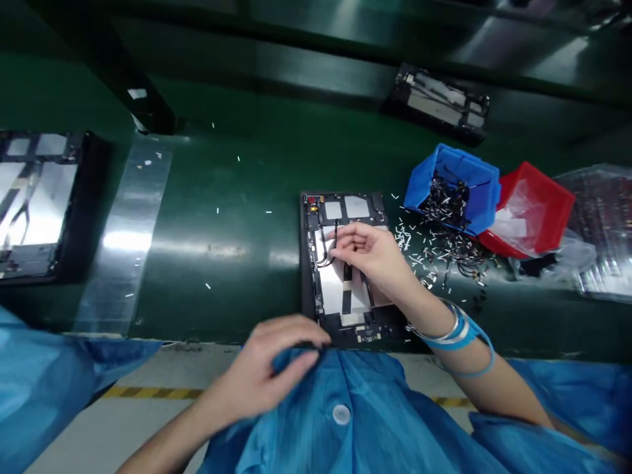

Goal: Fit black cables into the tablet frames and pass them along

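Note:
An opened tablet (330, 296) lies face down on the green bench, its pale battery and circuit parts exposed. Over its upper half, my right hand (368, 253) pinches a thin black cable (336, 230) between thumb and forefinger. The cable bends down toward the tablet's left side. At the tablet's lower left corner, my left hand (276, 362) has fingers and thumb closed around the dark edge; this hand is a little blurred.
A blue bin (481, 191) of small black cable parts stands on the right, with many spilled in front. Beside it are a red bin (557, 210) and clear plastic trays (602, 224). Other opened tablets lie at far left (54, 197) and back right (439, 102). White scraps dot the bench.

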{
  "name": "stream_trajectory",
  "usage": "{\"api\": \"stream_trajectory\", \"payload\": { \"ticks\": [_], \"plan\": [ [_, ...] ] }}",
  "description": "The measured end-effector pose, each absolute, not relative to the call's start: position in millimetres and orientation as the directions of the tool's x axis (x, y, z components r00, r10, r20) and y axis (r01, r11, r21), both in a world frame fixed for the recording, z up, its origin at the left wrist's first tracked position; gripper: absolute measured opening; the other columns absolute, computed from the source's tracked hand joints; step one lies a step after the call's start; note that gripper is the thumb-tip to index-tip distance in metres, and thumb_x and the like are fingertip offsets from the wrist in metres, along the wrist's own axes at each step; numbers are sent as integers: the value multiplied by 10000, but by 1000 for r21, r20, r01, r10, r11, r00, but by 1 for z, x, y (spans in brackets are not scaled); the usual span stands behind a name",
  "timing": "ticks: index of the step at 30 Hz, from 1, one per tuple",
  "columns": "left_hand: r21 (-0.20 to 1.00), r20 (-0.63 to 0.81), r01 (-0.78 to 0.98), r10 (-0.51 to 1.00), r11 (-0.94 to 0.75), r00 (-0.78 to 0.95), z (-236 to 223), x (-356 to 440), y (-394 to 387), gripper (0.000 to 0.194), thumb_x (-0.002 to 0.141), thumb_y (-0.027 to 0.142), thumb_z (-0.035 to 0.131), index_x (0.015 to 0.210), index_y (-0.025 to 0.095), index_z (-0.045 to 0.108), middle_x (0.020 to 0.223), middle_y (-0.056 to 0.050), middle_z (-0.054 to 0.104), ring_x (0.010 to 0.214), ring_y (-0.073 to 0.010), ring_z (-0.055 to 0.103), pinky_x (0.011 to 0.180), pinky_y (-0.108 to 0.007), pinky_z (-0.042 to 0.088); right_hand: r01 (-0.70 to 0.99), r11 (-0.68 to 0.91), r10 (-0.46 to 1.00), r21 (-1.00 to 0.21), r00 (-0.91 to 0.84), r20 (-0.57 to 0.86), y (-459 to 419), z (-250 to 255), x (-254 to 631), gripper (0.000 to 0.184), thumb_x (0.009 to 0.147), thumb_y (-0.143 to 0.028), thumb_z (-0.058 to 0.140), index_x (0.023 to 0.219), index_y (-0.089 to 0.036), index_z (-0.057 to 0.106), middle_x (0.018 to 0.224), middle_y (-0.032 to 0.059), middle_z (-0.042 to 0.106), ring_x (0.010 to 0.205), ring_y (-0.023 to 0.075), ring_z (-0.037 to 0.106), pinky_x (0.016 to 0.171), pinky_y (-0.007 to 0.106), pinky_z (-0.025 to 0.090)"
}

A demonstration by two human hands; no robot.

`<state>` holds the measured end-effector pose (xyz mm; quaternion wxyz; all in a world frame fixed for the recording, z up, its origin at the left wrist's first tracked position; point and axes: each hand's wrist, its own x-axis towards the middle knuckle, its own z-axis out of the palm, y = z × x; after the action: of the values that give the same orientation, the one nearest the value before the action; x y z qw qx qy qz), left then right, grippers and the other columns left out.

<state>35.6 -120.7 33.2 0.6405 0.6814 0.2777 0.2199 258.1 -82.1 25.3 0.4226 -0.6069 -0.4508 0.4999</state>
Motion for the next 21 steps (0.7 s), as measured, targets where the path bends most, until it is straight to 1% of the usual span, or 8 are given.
{"api": "stream_trajectory", "payload": {
  "ticks": [1,3,4,6,8,11,17,21],
  "plan": [
    [959,71,161,746,-234,663,31,34,-114,217,902,148,524,1059,188,669,1022,-95,704,953,-198,659,859,-335,519,147,-242,969,-959,91,-230,-82,25,257,226,655,-218,745,859,-157,669,668,-16,636,629,103,593,586,263,487],
    [787,266,330,769,-521,581,22,33,-102,260,881,118,532,1118,143,635,1129,-139,666,1036,-235,631,901,-374,506,208,-246,969,-947,81,-234,-83,25,255,201,669,-191,724,860,-156,674,667,-18,630,613,91,572,564,248,460],
    [693,307,398,746,-601,591,16,34,-98,289,879,125,534,1157,122,616,1172,-160,644,1060,-256,619,902,-391,505,241,-244,970,-939,76,-233,-82,26,255,190,677,-181,712,861,-156,677,667,-19,627,603,85,560,553,242,448],
    [542,314,475,691,-693,651,5,36,-92,344,895,169,521,1229,107,579,1228,-183,610,1083,-290,603,864,-411,515,297,-235,972,-925,75,-223,-81,27,256,174,690,-177,697,862,-159,680,666,-21,623,582,75,535,531,233,429],
    [453,290,496,649,-741,704,-1,38,-89,388,919,227,493,1289,123,545,1262,-190,586,1093,-313,591,811,-415,520,344,-221,975,-912,77,-207,-80,27,255,161,707,-191,687,865,-161,682,661,-24,616,565,70,512,510,227,412],
    [391,271,505,621,-769,736,-3,40,-88,405,942,285,455,1320,159,530,1292,-192,563,1117,-325,571,788,-415,510,395,-200,979,-897,56,-194,-80,27,254,148,730,-209,680,870,-163,687,647,-29,604,540,60,478,484,218,389],
    [291,282,517,589,-805,757,2,42,-88,354,947,272,455,1246,127,577,1263,-210,583,1079,-318,591,755,-383,491,440,-180,983,-880,44,-179,-82,28,252,135,745,-210,674,872,-166,682,648,-31,607,536,62,469,502,222,394],
    [209,298,521,561,-828,772,6,48,-84,306,934,252,478,1173,120,616,1188,-223,622,1026,-335,618,700,-378,466,449,-198,979,-871,44,-200,-77,30,255,88,750,-246,675,767,-163,655,660,-8,638,563,80,525,504,226,397]
  ]
}}
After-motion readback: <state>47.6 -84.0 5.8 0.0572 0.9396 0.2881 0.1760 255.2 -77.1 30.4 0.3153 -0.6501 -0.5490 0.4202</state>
